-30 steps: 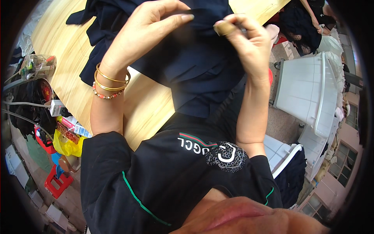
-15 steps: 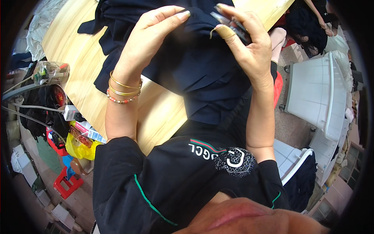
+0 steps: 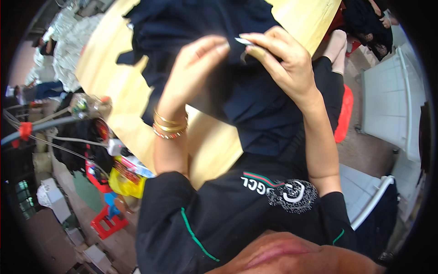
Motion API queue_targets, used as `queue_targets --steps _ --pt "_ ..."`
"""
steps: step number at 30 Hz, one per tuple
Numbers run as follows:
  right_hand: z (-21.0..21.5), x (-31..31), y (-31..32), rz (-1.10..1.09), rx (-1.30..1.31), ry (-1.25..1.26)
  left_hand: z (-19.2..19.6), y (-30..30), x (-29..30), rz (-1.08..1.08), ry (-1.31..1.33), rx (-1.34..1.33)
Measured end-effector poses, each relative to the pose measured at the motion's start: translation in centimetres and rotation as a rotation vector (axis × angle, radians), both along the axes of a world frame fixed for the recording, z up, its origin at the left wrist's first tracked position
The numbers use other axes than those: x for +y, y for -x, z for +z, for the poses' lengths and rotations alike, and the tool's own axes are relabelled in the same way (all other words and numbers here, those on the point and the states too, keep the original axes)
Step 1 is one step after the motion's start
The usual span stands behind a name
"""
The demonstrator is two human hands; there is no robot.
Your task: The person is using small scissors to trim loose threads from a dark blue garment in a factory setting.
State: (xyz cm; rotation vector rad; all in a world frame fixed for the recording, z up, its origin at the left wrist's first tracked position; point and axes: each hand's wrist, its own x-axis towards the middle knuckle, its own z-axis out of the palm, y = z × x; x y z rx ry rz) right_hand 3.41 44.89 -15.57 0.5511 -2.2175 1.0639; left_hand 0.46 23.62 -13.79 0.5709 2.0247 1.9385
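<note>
Pale wood table (image 3: 105, 77) runs diagonally, 8 o'clock up to 1 o'clock. Dark navy garment (image 3: 191, 27) lies bunched on it around 12 o'clock, draping over the near edge toward center. Bare wood shows at 9–10 o'clock and far corner (image 3: 310, 13).

The dark garment (image 3: 219, 41) runs past the picture's top edge; its near part hides the table (image 3: 114, 86) edge; the small pale thing (image 3: 242, 41) pinched by the right hand (image 3: 283, 59) is too small to identify; the left hand (image 3: 196, 68) is motion-blurred.
</note>
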Motion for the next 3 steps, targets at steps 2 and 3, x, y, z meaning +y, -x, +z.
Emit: queue_targets --steps 2,3 --pt "-0.51 0.77 -0.34 0.018 0.037 0.085 -0.96 0.69 -0.68 -0.079 0.156 0.244" --pt "-0.64 1.27 -1.06 -0.005 0.000 0.114 -0.70 0.45 -0.66 -0.107 0.294 0.286"
